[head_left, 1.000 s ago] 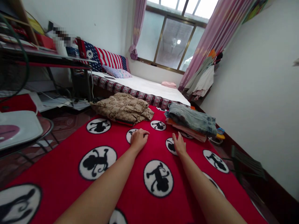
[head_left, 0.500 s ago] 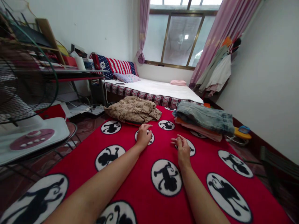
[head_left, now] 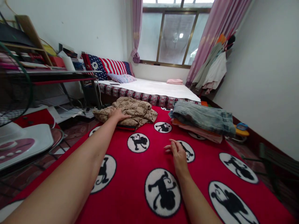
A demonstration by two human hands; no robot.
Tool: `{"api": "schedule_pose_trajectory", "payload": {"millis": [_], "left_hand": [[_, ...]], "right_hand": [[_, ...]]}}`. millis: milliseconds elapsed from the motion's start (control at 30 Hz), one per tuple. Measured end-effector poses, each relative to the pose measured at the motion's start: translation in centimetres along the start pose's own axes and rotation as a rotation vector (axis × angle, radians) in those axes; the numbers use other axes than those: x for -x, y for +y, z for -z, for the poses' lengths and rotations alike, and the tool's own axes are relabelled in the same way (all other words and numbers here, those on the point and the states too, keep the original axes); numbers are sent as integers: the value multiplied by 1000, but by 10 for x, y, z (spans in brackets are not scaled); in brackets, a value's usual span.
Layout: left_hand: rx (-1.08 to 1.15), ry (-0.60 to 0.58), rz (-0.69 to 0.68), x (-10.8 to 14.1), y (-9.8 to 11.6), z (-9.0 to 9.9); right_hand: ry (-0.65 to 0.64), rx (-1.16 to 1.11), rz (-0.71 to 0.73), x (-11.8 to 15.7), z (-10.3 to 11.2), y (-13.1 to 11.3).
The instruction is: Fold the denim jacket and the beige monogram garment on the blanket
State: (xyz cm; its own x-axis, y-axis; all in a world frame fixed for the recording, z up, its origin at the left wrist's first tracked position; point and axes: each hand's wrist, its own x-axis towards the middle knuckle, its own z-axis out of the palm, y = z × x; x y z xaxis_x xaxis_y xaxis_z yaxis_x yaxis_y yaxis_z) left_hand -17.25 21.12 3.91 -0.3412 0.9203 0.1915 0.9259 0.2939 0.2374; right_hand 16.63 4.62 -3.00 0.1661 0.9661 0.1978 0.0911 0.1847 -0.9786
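My left hand (head_left: 117, 114) rests on a crumpled brown garment (head_left: 140, 109) with a darker repeating pattern, its thumb stretched out and its fingers lying on the cloth. A black and red edge shows along the garment's underside. Over the red blanket (head_left: 121, 186), printed with black monkey figures in white circles, my right hand (head_left: 177, 151) hangs with loosely bent fingers and nothing in them. Beyond it on the right lies a stack of folded clothes: blue jeans (head_left: 202, 115) on top, orange and pink cloth (head_left: 198, 130) beneath.
Behind the blanket is a bed (head_left: 149, 88) with a white sheet and pillows. To the left stand a cluttered desk (head_left: 58, 74) and a fan (head_left: 21, 137) on a stool. Clothes (head_left: 216, 68) hang by the curtain. A dark folding chair (head_left: 277, 165) is at right.
My left hand has moved forward and left from above the blanket onto the brown garment. My right hand has stayed over nearly the same spot. The view has shifted slightly right.
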Motion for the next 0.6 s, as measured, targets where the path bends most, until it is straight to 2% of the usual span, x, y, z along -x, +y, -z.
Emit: {"api": "schedule_pose_trajectory", "payload": {"millis": [233, 333, 400, 500, 600], "left_hand": [[114, 198, 36, 21, 1, -15], [212, 252, 63, 31, -1, -9], [308, 302, 74, 32, 2, 7], [497, 479, -9, 36, 22, 53], [683, 677, -190, 69, 56, 102]], "right_hand": [[-26, 72, 25, -3, -3, 2], [-15, 90, 43, -6, -4, 4], [-2, 107, 57, -6, -5, 4], [4, 100, 75, -5, -7, 3], [28, -45, 55, -6, -5, 3]]}}
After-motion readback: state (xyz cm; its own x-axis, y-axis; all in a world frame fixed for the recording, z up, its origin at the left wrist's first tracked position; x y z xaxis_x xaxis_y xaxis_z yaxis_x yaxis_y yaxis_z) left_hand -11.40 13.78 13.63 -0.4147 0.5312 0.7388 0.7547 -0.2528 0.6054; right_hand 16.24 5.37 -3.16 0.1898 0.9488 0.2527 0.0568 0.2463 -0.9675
